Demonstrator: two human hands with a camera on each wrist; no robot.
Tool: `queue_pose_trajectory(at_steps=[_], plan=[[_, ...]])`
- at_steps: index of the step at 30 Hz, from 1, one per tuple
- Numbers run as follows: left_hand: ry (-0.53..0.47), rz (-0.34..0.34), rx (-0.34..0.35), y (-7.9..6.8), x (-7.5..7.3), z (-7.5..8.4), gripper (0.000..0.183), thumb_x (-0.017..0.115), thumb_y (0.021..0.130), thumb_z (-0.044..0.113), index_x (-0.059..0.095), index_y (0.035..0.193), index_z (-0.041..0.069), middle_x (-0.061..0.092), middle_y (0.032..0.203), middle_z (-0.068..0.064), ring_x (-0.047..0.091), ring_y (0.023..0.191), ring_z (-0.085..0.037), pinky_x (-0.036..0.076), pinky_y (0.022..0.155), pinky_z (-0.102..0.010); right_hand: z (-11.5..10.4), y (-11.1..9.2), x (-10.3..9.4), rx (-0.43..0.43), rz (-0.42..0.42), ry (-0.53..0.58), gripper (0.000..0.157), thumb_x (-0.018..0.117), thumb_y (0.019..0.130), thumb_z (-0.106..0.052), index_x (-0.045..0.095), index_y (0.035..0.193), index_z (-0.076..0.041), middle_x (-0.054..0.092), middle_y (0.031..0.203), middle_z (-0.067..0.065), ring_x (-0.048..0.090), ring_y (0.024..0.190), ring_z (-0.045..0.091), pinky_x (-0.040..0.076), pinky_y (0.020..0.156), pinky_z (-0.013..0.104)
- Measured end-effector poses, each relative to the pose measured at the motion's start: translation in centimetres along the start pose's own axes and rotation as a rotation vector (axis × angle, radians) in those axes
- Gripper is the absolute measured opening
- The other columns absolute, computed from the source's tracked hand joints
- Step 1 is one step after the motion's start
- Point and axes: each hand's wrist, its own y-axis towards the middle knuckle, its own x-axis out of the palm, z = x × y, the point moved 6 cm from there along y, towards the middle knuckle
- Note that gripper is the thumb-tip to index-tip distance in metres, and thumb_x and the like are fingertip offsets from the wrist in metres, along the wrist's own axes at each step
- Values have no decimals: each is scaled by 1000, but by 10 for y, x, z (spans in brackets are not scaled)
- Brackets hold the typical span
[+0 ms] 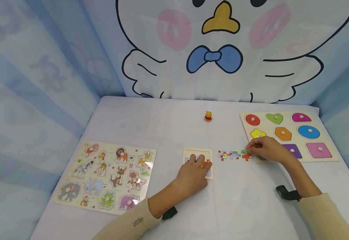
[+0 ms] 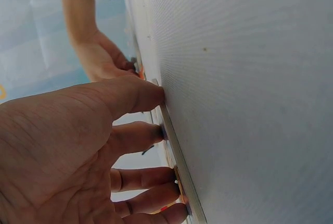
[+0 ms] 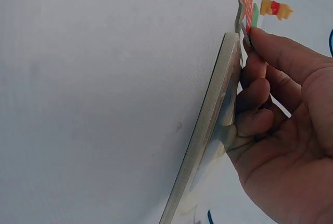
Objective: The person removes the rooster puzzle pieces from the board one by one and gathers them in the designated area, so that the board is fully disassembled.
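Note:
My left hand (image 1: 192,174) rests on a small wooden puzzle board (image 1: 197,150) in the middle of the table, fingertips pressing its picture. In the left wrist view the thumb touches the board's edge (image 2: 179,156). Right of the board lies a row of small jigsaw pieces (image 1: 233,155) with bright prints. At that row's right end my right hand (image 1: 265,149) pinches a green jigsaw piece (image 2: 139,70) (image 3: 255,15) between thumb and forefinger; an orange-printed piece (image 1: 246,156) lies right beside it. The other right fingers curl over the corner of the shape puzzle board (image 1: 304,157).
A peg puzzle board with animals (image 1: 108,173) lies at the left. A tiny yellow and red bear figure (image 1: 208,116) stands toward the back. Printed curtains (image 1: 42,100) enclose the table (image 1: 162,123) at the back and sides.

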Motion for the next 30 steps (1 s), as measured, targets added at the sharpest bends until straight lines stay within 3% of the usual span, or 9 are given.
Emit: queue_pose_trajectory(at_steps=[10, 30], plan=[[25, -16, 5, 1, -1, 0, 54, 63, 92, 42, 55, 143, 27, 46, 124, -4, 44, 101, -23, 48, 59, -22, -6, -2, 0, -31, 35, -41, 8, 71, 90, -14, 74, 95, -8, 59, 76, -3, 50, 75, 20, 43, 62, 26], [36, -48, 13, 1, -1, 2, 55, 62, 93, 44, 54, 144, 27, 46, 128, -3, 44, 107, -24, 49, 65, -22, 0, -7, 5, 28, 90, -27, 10, 73, 90, -17, 75, 96, -10, 60, 76, -1, 52, 75, 21, 44, 61, 27]])
